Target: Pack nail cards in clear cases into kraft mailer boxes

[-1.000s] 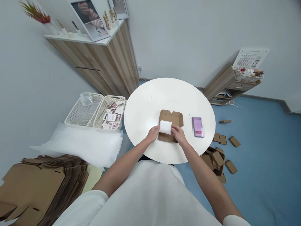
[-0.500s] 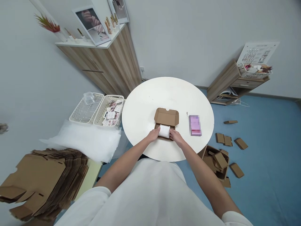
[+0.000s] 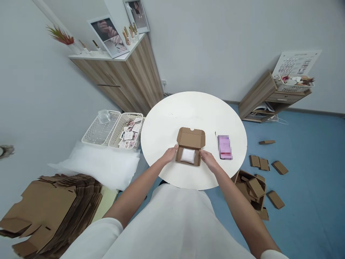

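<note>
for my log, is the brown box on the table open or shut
Open: the box has its lid up, and the white packet inside shows.

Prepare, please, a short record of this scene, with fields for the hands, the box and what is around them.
Left hand: at the box's left side, contact hard to confirm
Right hand: at the box's right side, fingertips by its wall
Box: small cardboard box, lid open at the far side
Box contents: white packet
Support: white table
Also on table: purple item, right of the box, details pixelated
Left of table: two baskets, white sheets, stacked flat cardboard
Floor at right: several small brown boxes
</note>
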The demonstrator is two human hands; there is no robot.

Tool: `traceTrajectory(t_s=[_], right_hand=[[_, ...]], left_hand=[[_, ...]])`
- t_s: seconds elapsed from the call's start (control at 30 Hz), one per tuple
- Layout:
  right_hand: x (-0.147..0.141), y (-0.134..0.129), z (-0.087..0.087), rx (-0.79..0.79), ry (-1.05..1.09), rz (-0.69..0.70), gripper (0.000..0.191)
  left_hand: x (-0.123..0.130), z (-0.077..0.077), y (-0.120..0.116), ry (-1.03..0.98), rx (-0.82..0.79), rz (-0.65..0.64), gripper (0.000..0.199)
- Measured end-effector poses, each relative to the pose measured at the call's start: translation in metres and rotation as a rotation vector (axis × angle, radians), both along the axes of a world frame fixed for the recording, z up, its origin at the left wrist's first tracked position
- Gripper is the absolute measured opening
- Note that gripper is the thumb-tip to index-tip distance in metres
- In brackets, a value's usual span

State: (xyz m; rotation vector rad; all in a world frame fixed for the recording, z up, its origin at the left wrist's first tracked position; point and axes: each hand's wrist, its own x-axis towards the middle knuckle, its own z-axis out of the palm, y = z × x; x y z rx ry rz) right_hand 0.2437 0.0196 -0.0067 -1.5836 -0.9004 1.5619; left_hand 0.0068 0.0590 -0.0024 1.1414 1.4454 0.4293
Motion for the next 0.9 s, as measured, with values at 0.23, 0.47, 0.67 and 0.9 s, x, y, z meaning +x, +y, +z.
traceTrajectory(t_s=[0.23,0.47,0.67,0.9], right_hand=[[0.032,0.026,-0.003,-0.114,0.02,-0.182,0.044],[0.021,0.045,-0.01,-0.14,0.086,-0.084,0.051],[0.016,0.047,-0.001,-0.091,0.13,-0.026,0.051],[0.023,0.034,0.009,-0.008,0.126,0.003,0.04]], left_hand=[[-0.013,0.002,0.035,-0.182,-0.124,0.188,0.072],[0.002,-0.001,0.044,-0.253,-0.155,0.118,0.079],[0.001,-0.004,0.041,-0.331,-0.163,0.163,0.08],[0.0,0.009,0.034,-0.313,-0.096,0.037,0.077]])
